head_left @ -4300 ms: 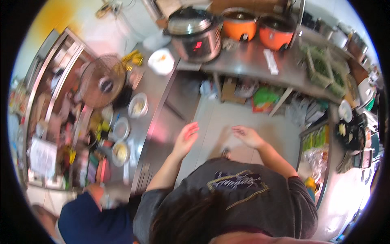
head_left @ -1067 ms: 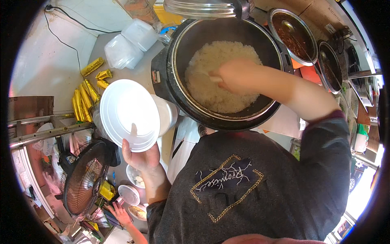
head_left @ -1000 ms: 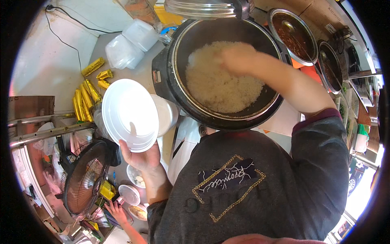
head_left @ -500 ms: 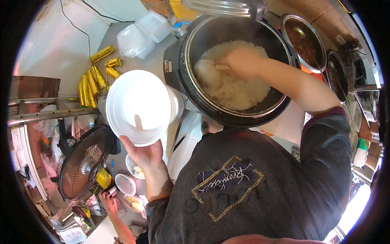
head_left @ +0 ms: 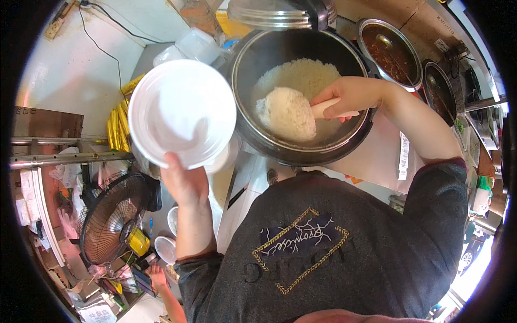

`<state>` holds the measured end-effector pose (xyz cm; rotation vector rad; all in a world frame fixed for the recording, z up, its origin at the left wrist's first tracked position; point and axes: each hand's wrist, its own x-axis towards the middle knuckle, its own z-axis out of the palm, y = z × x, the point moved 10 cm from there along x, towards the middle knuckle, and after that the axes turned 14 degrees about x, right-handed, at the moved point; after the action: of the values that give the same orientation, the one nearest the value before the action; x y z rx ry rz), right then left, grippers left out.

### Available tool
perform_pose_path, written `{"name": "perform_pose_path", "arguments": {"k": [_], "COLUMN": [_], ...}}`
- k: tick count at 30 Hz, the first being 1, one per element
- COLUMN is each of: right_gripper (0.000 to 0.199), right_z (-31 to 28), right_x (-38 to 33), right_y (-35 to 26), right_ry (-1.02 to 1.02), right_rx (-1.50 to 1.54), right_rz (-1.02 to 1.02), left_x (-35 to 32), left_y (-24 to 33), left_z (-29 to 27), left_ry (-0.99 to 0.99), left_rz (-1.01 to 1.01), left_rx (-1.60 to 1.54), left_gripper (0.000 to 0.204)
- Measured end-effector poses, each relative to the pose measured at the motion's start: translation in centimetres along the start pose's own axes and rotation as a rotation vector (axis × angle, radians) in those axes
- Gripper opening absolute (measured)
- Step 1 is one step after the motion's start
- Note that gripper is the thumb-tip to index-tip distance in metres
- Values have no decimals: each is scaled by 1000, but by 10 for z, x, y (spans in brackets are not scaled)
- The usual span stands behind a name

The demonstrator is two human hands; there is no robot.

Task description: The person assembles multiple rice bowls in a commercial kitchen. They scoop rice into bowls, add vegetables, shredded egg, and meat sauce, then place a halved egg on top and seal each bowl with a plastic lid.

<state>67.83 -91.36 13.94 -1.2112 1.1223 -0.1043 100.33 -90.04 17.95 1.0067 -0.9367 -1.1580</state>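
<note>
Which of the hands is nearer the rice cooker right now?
Right. The right hand is over the rice cooker, holding a paddle of rice. The left hand holds a white bowl beside it.

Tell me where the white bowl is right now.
In the head view, the white bowl is at upper left, held up by the left hand, just left of the big rice cooker and above the fan.

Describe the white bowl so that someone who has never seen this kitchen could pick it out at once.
Start at the big black rice cooker with its lid up and white rice inside. Just to its left, the left hand holds up a round white bowl, its empty inside tilted toward the camera. Unlike the clear plastic containers behind it, it is opaque, plain white and held in the air.
</note>
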Motion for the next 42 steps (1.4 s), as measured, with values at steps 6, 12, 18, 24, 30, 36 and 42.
{"name": "perform_pose_path", "arguments": {"k": [6, 12, 18, 24, 30, 36, 42], "right_gripper": [42, 45, 40, 41, 45, 43, 40], "right_z": [-38, -4, -28, -41, -27, -9, -41], "right_x": [-43, -71, -143, -204, -248, -145, -10], "right_y": [-98, -148, -126, -47, -51, -56, -15], "right_ry": [347, 818, 834, 767, 912, 1006, 897], "right_rx": [-341, -1112, -586, 446, 152, -799, -1159], "right_rz": [-394, -516, -704, -375, -524, -239, 218], "left_x": [32, 29, -2, -67, -217, -273, -237], "left_y": [-1, -54, -43, -46, -136, -311, -405], "left_z": [117, 181, 205, 256, 295, 286, 257], "left_ry": [-177, -326, -488, -758, -1120, -985, -1038], "left_rz": [257, -361, -339, -404, -1158, -1366, -942], "left_rx": [313, -325, -385, -476, -599, -90, 470], "left_gripper": [78, 62, 66, 60, 63, 61, 61]}}
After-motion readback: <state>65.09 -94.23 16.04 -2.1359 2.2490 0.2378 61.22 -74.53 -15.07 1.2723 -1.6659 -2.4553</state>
